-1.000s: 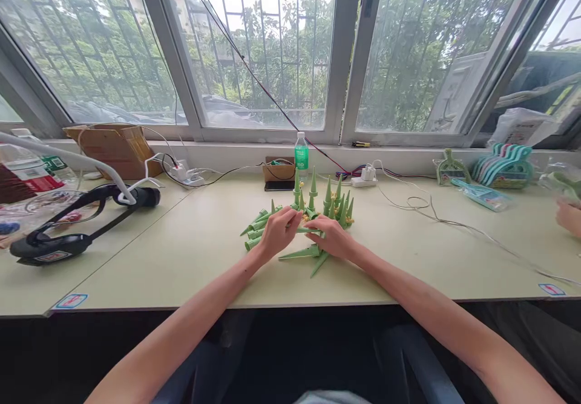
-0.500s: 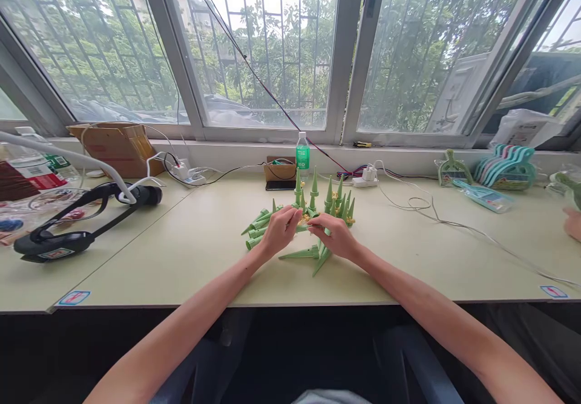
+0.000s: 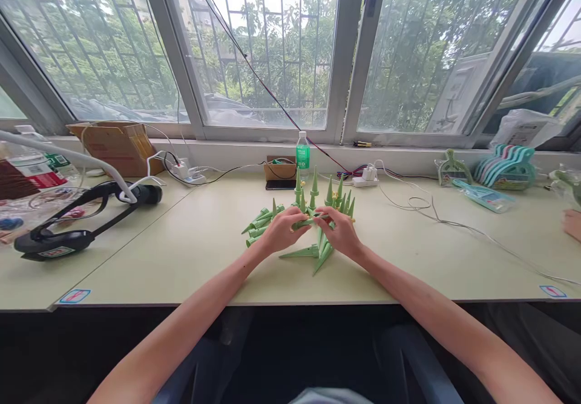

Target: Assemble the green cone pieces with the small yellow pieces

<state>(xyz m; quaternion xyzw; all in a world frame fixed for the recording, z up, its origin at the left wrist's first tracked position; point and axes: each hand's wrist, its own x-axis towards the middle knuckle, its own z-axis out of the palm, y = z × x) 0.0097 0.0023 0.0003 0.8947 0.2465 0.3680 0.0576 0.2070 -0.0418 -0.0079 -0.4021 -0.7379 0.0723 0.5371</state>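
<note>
My left hand [image 3: 284, 231] is closed around a green plastic watering spike [image 3: 303, 223], which lies almost level above the table. From the other side my right hand [image 3: 340, 231] pinches at the spike's right end; whether a small part sits between those fingertips is hidden. Several finished-looking green spikes [image 3: 329, 192] stand upright just behind my hands, with small yellow pieces among them. Other spikes [image 3: 258, 232] lie in a pile left of my left hand. Below my hands, one loose spike [image 3: 297, 252] points left and another [image 3: 323, 260] points toward me.
Behind the spikes stand a green-labelled bottle [image 3: 302, 153] and a small cardboard box [image 3: 281, 168]. A black headset [image 3: 68, 234] lies at left. White cables [image 3: 436, 216] cross the right side, near teal packaged items [image 3: 506, 168]. Another person's hand [image 3: 572, 224] shows at the right edge.
The held spike has come up into clearer view as my left hand turned and shifted slightly right. My right hand's fingers have moved onto the spike's end. The other person's hand moved slightly.
</note>
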